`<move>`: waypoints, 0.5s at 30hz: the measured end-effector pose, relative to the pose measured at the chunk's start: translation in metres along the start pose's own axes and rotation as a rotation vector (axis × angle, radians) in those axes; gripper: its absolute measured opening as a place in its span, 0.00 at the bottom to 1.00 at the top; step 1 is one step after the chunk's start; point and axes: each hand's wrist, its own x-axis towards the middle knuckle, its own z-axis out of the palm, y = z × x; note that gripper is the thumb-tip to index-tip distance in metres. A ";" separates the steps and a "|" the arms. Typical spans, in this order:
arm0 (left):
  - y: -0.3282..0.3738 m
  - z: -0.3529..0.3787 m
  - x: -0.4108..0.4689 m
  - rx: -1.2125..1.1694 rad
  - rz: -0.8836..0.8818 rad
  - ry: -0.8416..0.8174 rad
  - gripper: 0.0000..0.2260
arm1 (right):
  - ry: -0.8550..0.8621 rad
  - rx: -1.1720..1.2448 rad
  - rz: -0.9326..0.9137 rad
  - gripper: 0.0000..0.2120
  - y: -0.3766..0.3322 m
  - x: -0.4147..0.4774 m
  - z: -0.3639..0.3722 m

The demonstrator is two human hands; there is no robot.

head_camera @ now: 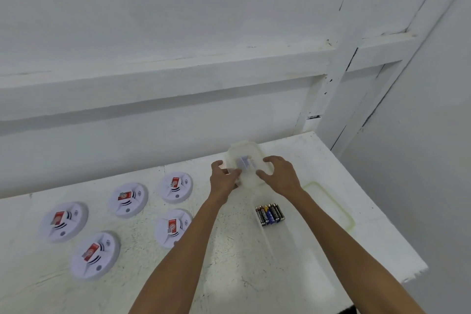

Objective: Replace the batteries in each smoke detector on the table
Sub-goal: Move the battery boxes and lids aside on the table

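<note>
Plastic container (pixel 246 166), translucent, sits between 2 hands at the far side of the bench (pixel 229 262). The left grip (pixel 224 178) clasps the container's left side and the right grip (pixel 277 173) clasps its right side, fingers curled over the rim. Something bluish inside is too blurred to name. A row of batteries (pixel 269 214) lies just nearer than the container. 5 smoke detectors (pixel 127 199) lie face up to the container's left. A clear lid (pixel 328 206) lies flat to the container's right.
</note>
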 end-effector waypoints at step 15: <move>0.014 0.013 0.010 0.425 0.085 0.107 0.14 | 0.013 0.182 0.217 0.32 0.004 0.005 0.001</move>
